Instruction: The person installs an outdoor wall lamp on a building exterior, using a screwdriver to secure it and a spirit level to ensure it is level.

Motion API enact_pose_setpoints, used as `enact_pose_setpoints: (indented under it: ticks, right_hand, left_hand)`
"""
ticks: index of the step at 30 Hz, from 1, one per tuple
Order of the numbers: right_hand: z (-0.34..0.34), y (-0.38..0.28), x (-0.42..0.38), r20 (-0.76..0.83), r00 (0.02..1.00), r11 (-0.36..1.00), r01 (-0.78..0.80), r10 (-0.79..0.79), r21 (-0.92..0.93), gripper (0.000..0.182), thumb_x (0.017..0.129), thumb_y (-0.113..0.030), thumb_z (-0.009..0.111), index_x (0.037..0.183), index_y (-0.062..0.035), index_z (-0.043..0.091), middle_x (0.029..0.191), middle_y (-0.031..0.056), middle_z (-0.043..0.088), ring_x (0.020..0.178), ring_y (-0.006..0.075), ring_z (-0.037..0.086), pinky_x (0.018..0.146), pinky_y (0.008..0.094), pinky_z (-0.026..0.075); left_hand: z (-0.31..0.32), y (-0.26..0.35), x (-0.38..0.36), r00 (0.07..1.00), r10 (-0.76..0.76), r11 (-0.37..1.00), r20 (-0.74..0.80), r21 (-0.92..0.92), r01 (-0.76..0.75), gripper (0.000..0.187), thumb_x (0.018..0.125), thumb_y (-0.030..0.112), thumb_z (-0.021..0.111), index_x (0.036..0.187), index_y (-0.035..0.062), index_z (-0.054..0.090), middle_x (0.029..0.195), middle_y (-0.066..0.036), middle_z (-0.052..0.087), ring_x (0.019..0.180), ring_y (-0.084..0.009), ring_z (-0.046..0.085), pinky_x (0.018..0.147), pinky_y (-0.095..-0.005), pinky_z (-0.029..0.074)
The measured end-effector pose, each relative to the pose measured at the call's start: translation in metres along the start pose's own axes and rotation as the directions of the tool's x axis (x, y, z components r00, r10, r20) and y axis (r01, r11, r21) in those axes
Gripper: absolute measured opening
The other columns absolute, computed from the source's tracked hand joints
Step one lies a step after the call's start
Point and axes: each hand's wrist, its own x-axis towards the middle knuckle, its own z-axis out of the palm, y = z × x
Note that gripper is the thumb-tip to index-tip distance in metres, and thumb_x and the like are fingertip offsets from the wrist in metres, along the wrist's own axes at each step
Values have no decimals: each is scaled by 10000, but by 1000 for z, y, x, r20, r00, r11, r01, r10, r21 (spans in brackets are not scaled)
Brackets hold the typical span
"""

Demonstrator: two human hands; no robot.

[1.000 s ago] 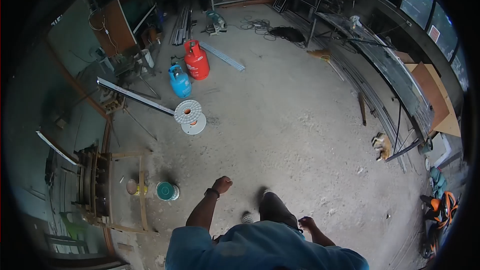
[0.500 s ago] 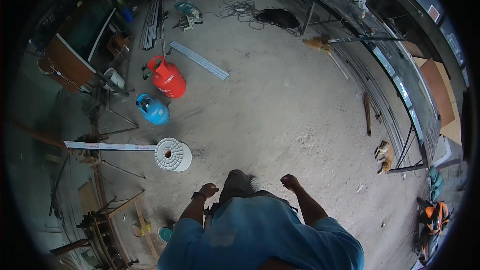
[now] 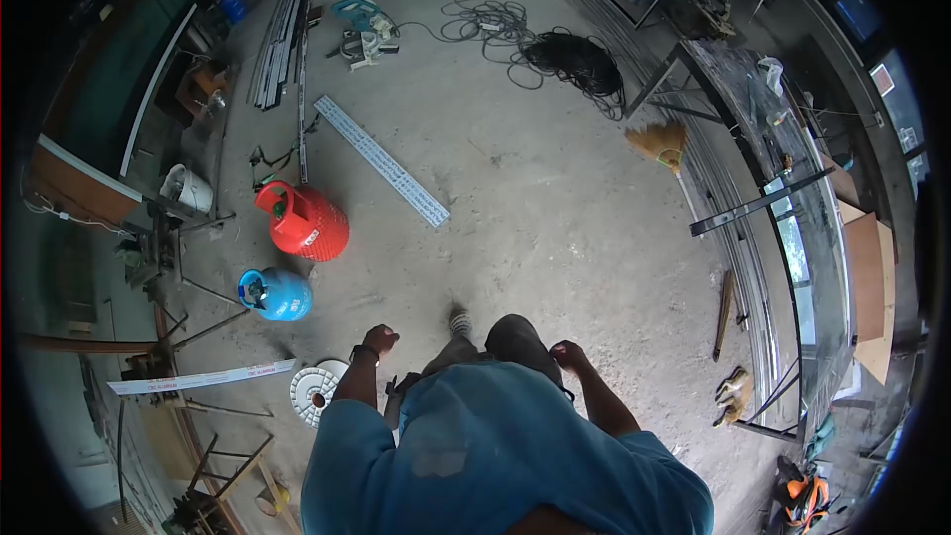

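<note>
My left hand [image 3: 380, 339], with a dark band on the wrist, hangs beside my left thigh with its fingers curled in. On the other side, my right hand [image 3: 569, 357] is also curled, close to my right thigh. I make out nothing in either one. Both are well above the floor and touch no object. Nearest on the left are a blue gas cylinder [image 3: 277, 295] and a white, round, ribbed spool-like object [image 3: 314, 398], partly hidden by my arm. A larger red gas cylinder [image 3: 312, 225] stands just beyond the blue one.
A perforated metal strip [image 3: 381, 160] lies ahead on the concrete floor. Beyond it are a teal cut-off saw [image 3: 363, 30] and coiled black cable [image 3: 570, 64]. On the right are a broom [image 3: 658, 144], a long metal-framed bench [image 3: 735, 89] and a cat [image 3: 733, 396] lying down.
I have stepped forward: the cylinders, metal strip and saw now appear nearer and lower in view. My forward leg has switched from left to right. Both hands stay curled at my sides.
</note>
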Motion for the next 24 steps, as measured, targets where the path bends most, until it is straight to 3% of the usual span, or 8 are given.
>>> enact_pose_setpoints:
  ticks: [2,4,10,14,17,18,23,24]
  right_hand:
    - [-23,15,24,122,981,959,174,-150,-221,234,888,-290,651,936,-68,705,852,100,720,813,249,701,716,406,550]
    - [-41,-4,42,164,833,668,-527,529,525,183,912,-260,628,932,-91,694,785,45,669,682,218,638,642,418,528]
    - [-92,-20,200,345,641,622,-762,686,179,215,888,-252,656,876,-43,705,812,97,689,715,216,656,687,408,559]
    - [-164,-44,405,315,868,923,-365,384,-119,302,819,-326,708,807,-27,742,741,146,713,661,229,693,589,401,538]
    - [-279,-149,574,30,976,970,-216,214,112,298,863,-330,666,767,-52,715,721,169,698,711,255,716,645,392,538]
    - [-325,-193,626,2,981,958,-191,195,216,276,898,-278,677,1000,-22,697,837,82,728,717,168,696,679,340,556]
    - [-516,-392,866,-268,958,923,188,-98,336,252,961,-261,640,1023,-21,688,880,105,740,772,194,722,709,332,559]
    - [-538,-406,914,-300,943,907,246,-143,342,255,970,-254,628,1039,-15,683,892,101,734,775,186,717,698,322,556]
  left_hand:
    - [-91,111,60,993,75,997,-88,9,-75,460,885,411,685,1174,54,683,1197,-176,708,1174,-316,647,1002,-405,511]
    - [-164,202,139,966,223,974,-133,-3,-226,436,906,367,697,1181,31,663,1116,-177,731,1086,-314,689,954,-403,535]
    - [-270,387,364,834,429,803,-348,-276,-529,317,945,252,695,1136,2,654,957,-135,730,840,-185,699,789,-327,558]
    - [-311,440,431,946,324,941,17,102,-324,459,914,403,690,1194,40,671,1183,-211,702,1162,-348,652,1006,-410,505]
    - [-350,455,472,944,227,920,238,267,-288,430,926,428,640,1080,34,717,1098,-190,719,1056,-381,667,940,-450,513]
    - [-355,451,487,960,262,946,104,168,-276,378,932,394,643,997,30,721,1029,-195,725,1005,-362,681,895,-457,517]
    - [-398,433,607,966,37,893,254,-442,82,270,870,337,709,806,77,745,709,-28,703,686,-218,682,622,-386,528]
    - [-418,462,622,936,-213,948,278,-171,267,232,862,311,699,834,86,750,740,-23,703,674,-218,672,638,-381,539]
